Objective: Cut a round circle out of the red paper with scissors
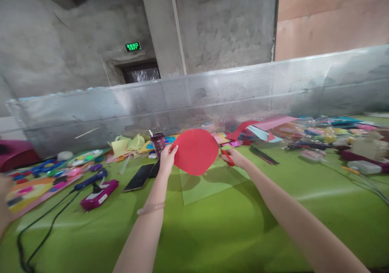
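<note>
1. Pinching the left edge of a rounded red paper sheet [196,151], my left hand [169,155] is closed on it.
2. My right hand [237,160] grips red-handled scissors [227,158], blades at the sheet's right edge; whether they touch, I can't tell.
3. Between my hands, the sheet has no clear long axis and is held above the glossy green tabletop [212,240].
4. Beyond stand a perforated metal screen [237,94] and grey concrete wall [225,25].

L forearm [144,232] w/ pale pinkish bangle [151,208], R forearm [298,226] bare.
</note>
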Demonstrator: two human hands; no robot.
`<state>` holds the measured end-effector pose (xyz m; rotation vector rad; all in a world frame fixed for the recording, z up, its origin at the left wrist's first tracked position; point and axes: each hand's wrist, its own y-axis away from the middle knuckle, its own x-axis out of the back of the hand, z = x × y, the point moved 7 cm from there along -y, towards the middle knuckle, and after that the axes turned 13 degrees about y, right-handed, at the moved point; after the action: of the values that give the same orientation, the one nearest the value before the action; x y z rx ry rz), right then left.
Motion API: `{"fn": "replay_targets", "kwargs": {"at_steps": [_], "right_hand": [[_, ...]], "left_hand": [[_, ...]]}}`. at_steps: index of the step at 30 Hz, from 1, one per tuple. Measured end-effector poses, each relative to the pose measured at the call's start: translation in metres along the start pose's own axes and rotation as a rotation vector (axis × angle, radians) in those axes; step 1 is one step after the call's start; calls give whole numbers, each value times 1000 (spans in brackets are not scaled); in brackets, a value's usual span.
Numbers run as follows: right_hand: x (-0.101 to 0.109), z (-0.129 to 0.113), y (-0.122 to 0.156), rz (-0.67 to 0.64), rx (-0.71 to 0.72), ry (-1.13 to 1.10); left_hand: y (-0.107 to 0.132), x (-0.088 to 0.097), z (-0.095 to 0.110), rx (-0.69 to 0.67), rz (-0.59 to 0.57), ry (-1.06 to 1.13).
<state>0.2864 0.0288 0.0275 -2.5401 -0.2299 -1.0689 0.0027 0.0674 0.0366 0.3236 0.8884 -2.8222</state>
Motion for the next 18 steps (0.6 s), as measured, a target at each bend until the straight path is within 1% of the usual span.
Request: {"fn": "replay_targets", "kwargs": {"at_steps": [6, 11, 18], "right_hand": [[3, 1, -2, 23, 14, -36], [1, 2, -5, -9, 5, -131], [0, -1, -2, -16, 9, -109]], "left_hand": [[-1, 1, 0, -9, -1, 22], [-2, -1, -2, -8, -11, 40], [1, -4, 0, 22, -28, 84]]}}
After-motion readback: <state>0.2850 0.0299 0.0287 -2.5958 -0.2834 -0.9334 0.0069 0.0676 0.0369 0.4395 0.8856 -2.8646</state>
